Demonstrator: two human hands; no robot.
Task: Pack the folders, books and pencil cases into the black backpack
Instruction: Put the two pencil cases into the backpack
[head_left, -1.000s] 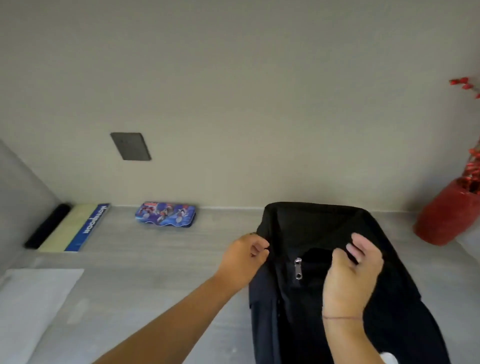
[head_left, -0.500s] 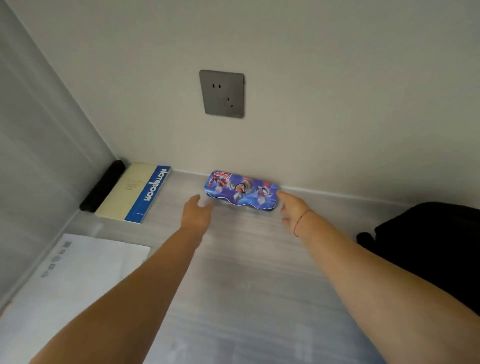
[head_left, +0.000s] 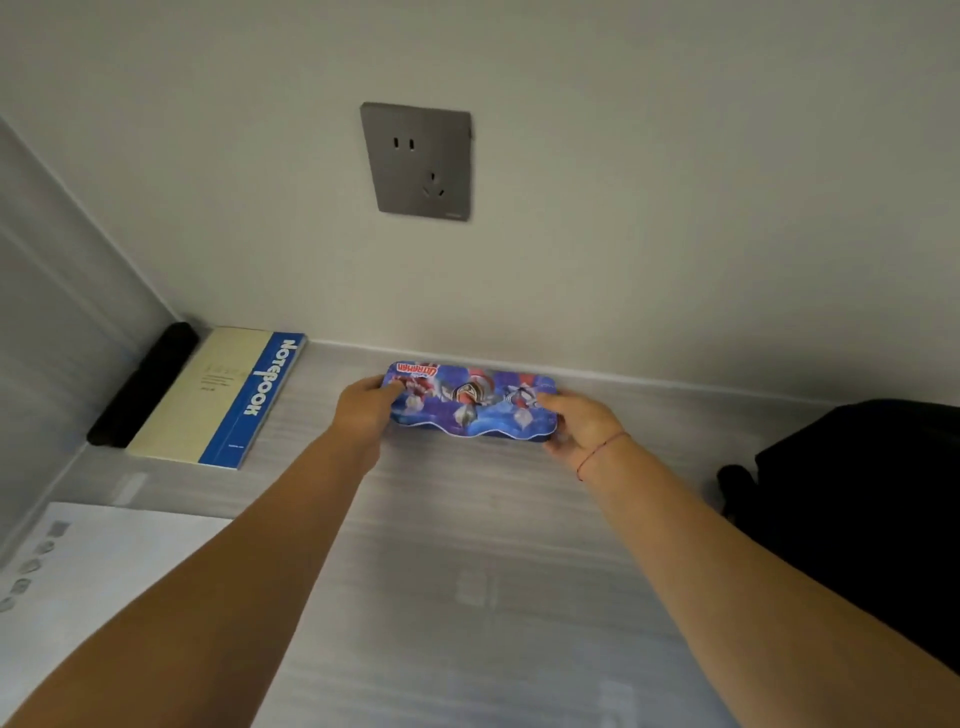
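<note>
Reaching done, pencil case (head_left: 470, 402) at 12 o'clock is now gripped at both ends by left hand (head_left: 363, 415) and right hand (head_left: 576, 426), ready for black backpack (head_left: 857, 493) at 3 o'clock.

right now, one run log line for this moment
phase: grasp | pencil case: on desk | left hand: grips its left end | right hand: grips its right end | black backpack: at right

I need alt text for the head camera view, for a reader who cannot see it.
The left hand and the right hand grip the two ends of a blue pencil case, at the back of a grey desk below a wall socket. A notebook lies to its left, and a black backpack sits at the right edge.
</note>
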